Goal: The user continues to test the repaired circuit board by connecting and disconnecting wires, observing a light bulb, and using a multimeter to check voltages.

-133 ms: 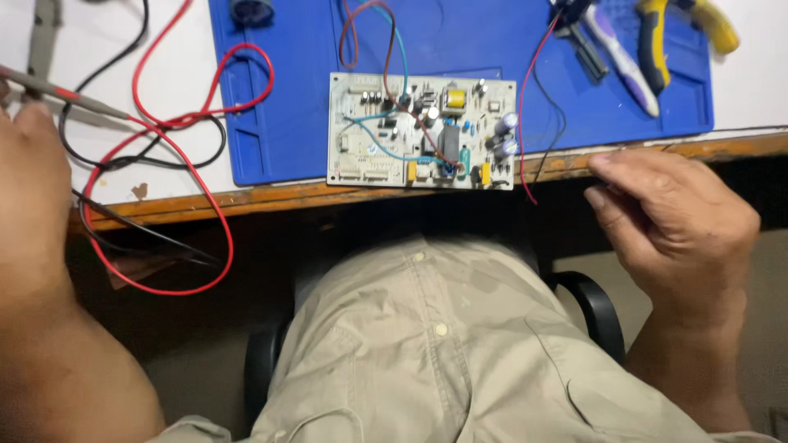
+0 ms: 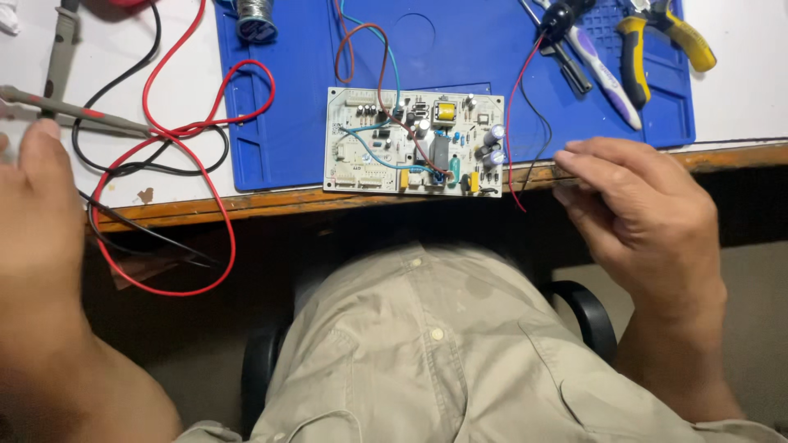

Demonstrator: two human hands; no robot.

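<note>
The right hand (image 2: 636, 209) hangs at the table edge (image 2: 271, 205), palm turned left, fingers loosely curled and grasping nothing. Its fingertips point toward the circuit board (image 2: 414, 143), which lies just beyond them on the blue mat (image 2: 283, 131), with thin red and black wires (image 2: 515, 123) between. The left hand (image 2: 41, 213) rests over the table's near left side, back up, fingers released; its fingertips lie just beside the grey probe (image 2: 78, 115) and the looping red lead (image 2: 193, 156). Whether they touch the probe, I cannot tell.
</note>
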